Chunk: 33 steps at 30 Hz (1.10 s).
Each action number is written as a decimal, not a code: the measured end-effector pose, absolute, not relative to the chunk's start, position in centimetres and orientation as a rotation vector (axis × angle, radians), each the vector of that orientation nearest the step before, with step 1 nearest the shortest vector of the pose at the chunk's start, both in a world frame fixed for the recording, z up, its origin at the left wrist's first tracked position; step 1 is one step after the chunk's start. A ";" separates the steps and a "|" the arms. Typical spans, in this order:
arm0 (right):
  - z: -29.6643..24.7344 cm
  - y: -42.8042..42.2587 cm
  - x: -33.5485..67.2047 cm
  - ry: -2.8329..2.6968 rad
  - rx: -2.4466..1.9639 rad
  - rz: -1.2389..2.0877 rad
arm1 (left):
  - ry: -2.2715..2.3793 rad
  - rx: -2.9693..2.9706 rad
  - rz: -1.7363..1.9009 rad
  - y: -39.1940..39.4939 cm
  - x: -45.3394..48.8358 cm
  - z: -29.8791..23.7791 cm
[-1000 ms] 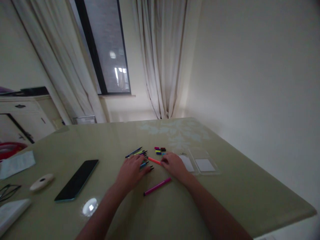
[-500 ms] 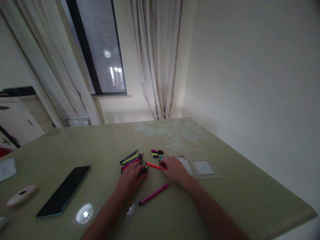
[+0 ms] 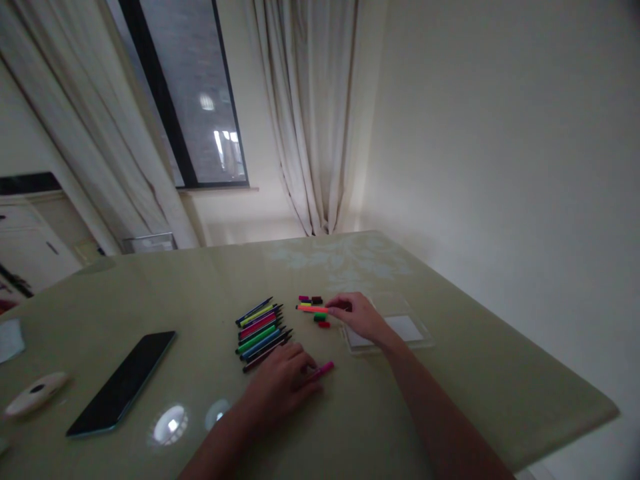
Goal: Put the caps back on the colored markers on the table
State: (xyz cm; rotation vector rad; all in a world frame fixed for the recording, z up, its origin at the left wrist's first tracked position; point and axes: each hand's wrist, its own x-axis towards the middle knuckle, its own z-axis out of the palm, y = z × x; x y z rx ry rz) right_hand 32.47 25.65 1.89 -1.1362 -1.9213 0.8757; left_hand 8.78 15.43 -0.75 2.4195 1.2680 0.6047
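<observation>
My right hand pinches the end of an orange marker and holds it just above the table, beside several loose pen caps. My left hand rests nearer to me, fingers curled over a pink marker that lies on the table. A row of several coloured markers lies side by side just beyond my left hand.
A clear plastic marker case lies open under my right wrist. A black phone and a white oval object lie at the left of the olive table. Curtains, a window and a white cabinet stand behind.
My right hand lifted the orange marker and carried it away from me towards the caps. My left hand left the row of markers and came back onto the pink marker.
</observation>
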 end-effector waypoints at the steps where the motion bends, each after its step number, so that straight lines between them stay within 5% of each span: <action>1: 2.0 25.7 32.6 -1.906 -1.107 0.927 | 1.247 2.418 0.588 15.2 9.2 -0.8; 12: 1.3 24.3 31.2 -2.413 -0.900 1.124 | 1.424 2.501 0.806 15.2 9.0 -0.6; 21: 0.3 24.9 29.4 -2.211 -1.413 0.278 | 1.422 2.389 0.667 15.4 9.9 -1.5; 33: -0.1 24.2 28.0 -2.358 -1.447 0.142 | 1.984 2.172 0.915 19.7 1.0 -1.1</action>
